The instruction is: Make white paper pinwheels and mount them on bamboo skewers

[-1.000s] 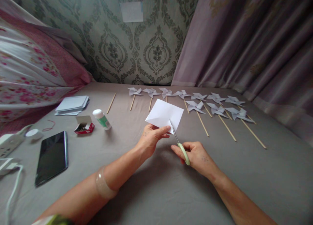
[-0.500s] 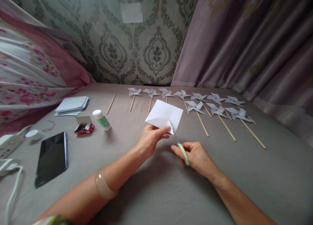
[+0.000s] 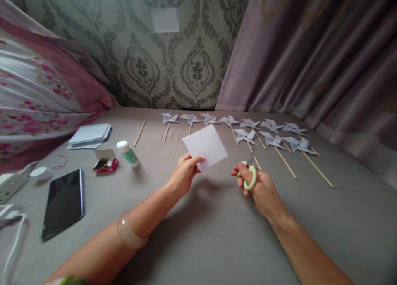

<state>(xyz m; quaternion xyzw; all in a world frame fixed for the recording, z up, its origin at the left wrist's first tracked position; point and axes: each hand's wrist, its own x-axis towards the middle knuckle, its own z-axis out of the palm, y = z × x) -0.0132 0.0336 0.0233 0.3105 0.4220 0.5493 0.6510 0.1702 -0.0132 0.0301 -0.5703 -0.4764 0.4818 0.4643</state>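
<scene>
Between its thumb and fingers, my left hand (image 3: 185,172) pinches a white square of paper (image 3: 208,143) by its lower left edge, held above the table. Cuts in the sheet are hard to make out at this angle. My right hand (image 3: 257,186) is closed around scissors (image 3: 250,177) with pale green handles, thumb through one loop. Their blades point up and away, apart from the paper and to its right. Behind both hands lie several white paper pinwheels (image 3: 246,136) on wooden sticks.
At the left are a stack of white paper (image 3: 89,135), a bare stick (image 3: 140,133), a glue stick (image 3: 127,153) standing upright, a small red box (image 3: 105,164) with its flap up, a phone (image 3: 63,204) and a white power strip (image 3: 11,186). A patterned wall and curtains border the table.
The scissors have come out of the paper, and my right hand has swung them to the right with the blades pointing upward. My left hand has turned the paper slightly.
</scene>
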